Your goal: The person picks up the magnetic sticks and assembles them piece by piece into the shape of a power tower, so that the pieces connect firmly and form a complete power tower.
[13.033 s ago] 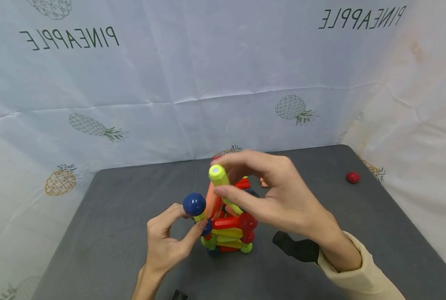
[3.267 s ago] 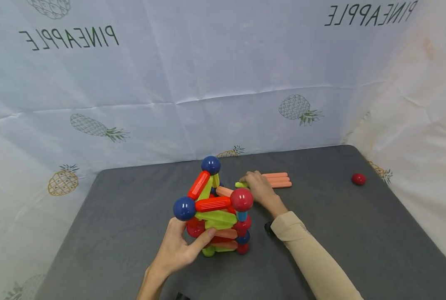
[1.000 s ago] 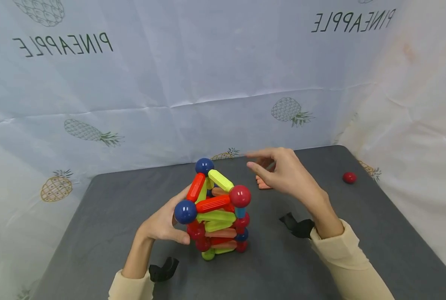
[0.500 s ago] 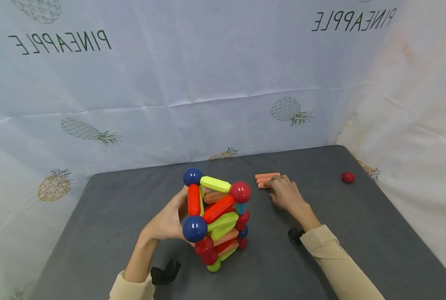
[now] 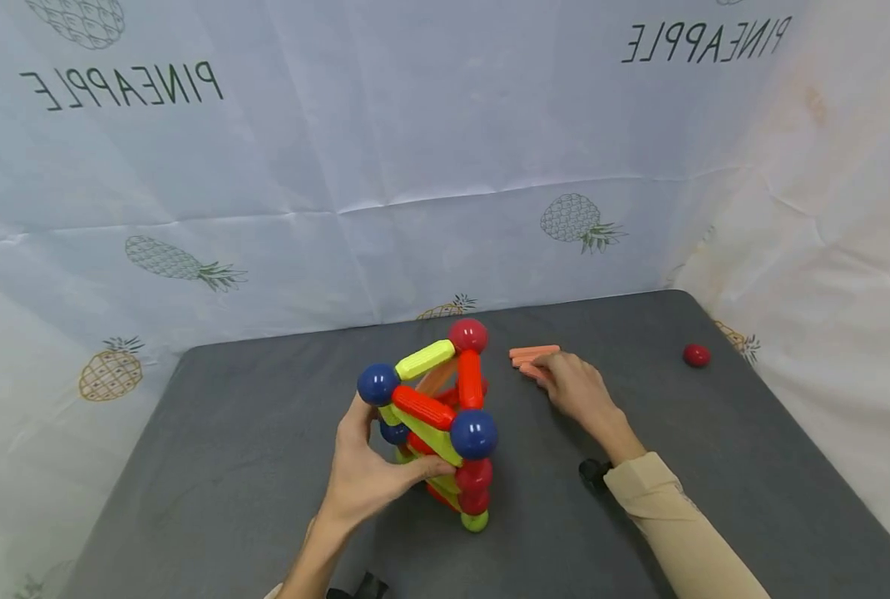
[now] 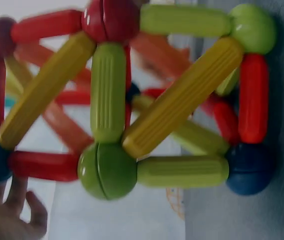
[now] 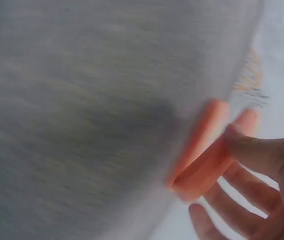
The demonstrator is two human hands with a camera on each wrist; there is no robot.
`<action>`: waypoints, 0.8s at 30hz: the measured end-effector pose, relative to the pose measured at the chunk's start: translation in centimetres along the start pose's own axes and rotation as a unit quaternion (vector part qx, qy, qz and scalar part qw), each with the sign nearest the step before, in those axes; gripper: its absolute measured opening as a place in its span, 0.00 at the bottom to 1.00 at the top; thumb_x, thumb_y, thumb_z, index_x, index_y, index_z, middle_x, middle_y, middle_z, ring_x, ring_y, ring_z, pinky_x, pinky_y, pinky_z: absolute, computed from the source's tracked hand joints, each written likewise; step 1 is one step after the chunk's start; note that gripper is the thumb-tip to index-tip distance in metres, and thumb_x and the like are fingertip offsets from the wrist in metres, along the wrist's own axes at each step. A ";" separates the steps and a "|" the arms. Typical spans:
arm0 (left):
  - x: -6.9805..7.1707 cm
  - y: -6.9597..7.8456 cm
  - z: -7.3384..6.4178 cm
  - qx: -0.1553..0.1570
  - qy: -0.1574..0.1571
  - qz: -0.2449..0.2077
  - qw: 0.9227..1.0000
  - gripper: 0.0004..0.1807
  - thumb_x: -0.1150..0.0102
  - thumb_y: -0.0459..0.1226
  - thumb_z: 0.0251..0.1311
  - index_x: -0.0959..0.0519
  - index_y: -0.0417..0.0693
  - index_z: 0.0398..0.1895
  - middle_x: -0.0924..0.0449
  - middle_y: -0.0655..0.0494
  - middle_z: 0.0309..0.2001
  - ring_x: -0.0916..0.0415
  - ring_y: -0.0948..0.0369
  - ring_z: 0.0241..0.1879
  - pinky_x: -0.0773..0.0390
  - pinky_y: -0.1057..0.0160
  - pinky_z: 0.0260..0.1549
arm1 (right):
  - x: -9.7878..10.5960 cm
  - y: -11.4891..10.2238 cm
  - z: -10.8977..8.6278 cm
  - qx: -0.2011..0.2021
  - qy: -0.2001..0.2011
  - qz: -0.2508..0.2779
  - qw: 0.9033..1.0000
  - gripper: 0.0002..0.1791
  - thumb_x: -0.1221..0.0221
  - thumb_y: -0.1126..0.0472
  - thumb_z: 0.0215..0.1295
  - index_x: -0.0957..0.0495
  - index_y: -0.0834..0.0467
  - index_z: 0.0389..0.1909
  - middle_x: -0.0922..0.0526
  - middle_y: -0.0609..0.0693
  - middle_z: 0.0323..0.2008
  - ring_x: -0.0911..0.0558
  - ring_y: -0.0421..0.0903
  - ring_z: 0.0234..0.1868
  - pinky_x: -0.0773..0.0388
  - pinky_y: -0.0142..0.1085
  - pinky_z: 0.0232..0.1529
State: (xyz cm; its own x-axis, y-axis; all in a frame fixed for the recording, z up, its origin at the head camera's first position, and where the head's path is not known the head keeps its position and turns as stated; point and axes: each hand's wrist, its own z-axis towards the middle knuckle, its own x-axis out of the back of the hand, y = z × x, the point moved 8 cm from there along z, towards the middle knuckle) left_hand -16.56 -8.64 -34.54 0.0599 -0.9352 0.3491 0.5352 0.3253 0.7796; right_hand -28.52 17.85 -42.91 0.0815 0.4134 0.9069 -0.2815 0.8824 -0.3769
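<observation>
My left hand point(image 5: 370, 482) grips the upper part of a tower point(image 5: 471, 378) built from coloured magnetic sticks and balls, thumb at the near side and fingers round the back. A yellow stick point(image 5: 424, 359) and two red sticks form its top triangle between two blue balls and a red ball point(image 5: 468, 335). In the left wrist view the tower's side shows green balls point(image 6: 107, 170) and yellow diagonal sticks point(image 6: 184, 97); fingertips are at one end. My right hand point(image 5: 576, 391) pinches an orange magnetic stick point(image 7: 201, 172) between thumb and fingers, beside the other orange sticks point(image 5: 532, 352).
A lone red ball point(image 5: 696, 355) lies on the grey table point(image 5: 265, 433) at the far right. White pineapple-print cloth point(image 5: 385, 166) hangs behind the table and at its sides. Black wrist straps point(image 5: 593, 474) show near both hands.
Since the earlier frames a yellow stick has joined the tower's top. The tower has been turned by my left hand. My right hand has come down onto the orange sticks and pinches one.
</observation>
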 end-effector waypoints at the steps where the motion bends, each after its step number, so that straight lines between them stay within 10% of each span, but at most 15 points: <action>1: -0.1 0.2 -0.1 0.002 0.015 0.012 1.000 0.49 0.11 0.38 0.29 0.26 0.50 0.62 0.17 0.55 0.50 0.22 0.63 0.48 0.25 0.63 0.46 | 0.7 -0.5 0.1 0.011 0.012 0.015 1.000 0.14 0.36 0.60 0.70 0.14 0.64 0.50 0.11 0.62 0.41 0.16 0.55 0.31 0.17 0.46 0.30; 5: -0.6 1.1 -0.4 0.005 0.055 0.035 0.998 0.50 0.11 0.37 0.29 0.26 0.50 0.63 0.17 0.56 0.52 0.20 0.64 0.47 0.21 0.66 0.44 | 4.8 -3.3 0.4 0.069 0.072 0.091 0.991 0.19 0.38 0.59 0.72 0.18 0.67 0.57 0.12 0.63 0.45 0.12 0.57 0.40 0.14 0.51 0.41; 10: -1.3 1.9 -0.5 0.002 0.074 0.041 0.996 0.49 0.12 0.39 0.33 0.27 0.49 0.64 0.18 0.55 0.52 0.20 0.62 0.50 0.18 0.63 0.50 | 10.9 -7.0 -0.1 0.123 0.165 0.203 0.957 0.22 0.33 0.66 0.66 0.20 0.65 0.60 0.11 0.62 0.44 0.11 0.54 0.40 0.12 0.47 0.41; 19: -1.9 2.3 -0.8 -0.007 0.097 0.040 0.994 0.47 0.12 0.36 0.34 0.28 0.45 0.62 0.18 0.56 0.52 0.19 0.62 0.51 0.17 0.64 0.50 | 17.9 -13.8 -1.7 0.212 0.200 0.462 0.837 0.25 0.37 0.80 0.57 0.25 0.72 0.58 0.15 0.45 0.41 0.12 0.40 0.43 0.13 0.35 0.45; 24: -2.3 2.1 -0.8 0.015 0.088 0.021 0.996 0.46 0.13 0.37 0.37 0.29 0.48 0.63 0.19 0.58 0.53 0.20 0.64 0.52 0.17 0.64 0.52 | 18.7 -16.5 -1.9 0.239 0.165 0.458 0.840 0.27 0.37 0.79 0.58 0.25 0.71 0.60 0.15 0.54 0.46 0.11 0.45 0.44 0.12 0.39 0.47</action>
State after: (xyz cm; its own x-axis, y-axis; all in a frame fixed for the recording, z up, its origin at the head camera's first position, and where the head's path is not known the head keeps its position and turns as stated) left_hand -14.93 -5.95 -34.07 0.2293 -0.9298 0.2879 0.5033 0.3664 0.7826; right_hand -20.49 11.47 -20.06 -0.1390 0.9795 0.1461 -0.7161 0.0026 -0.6980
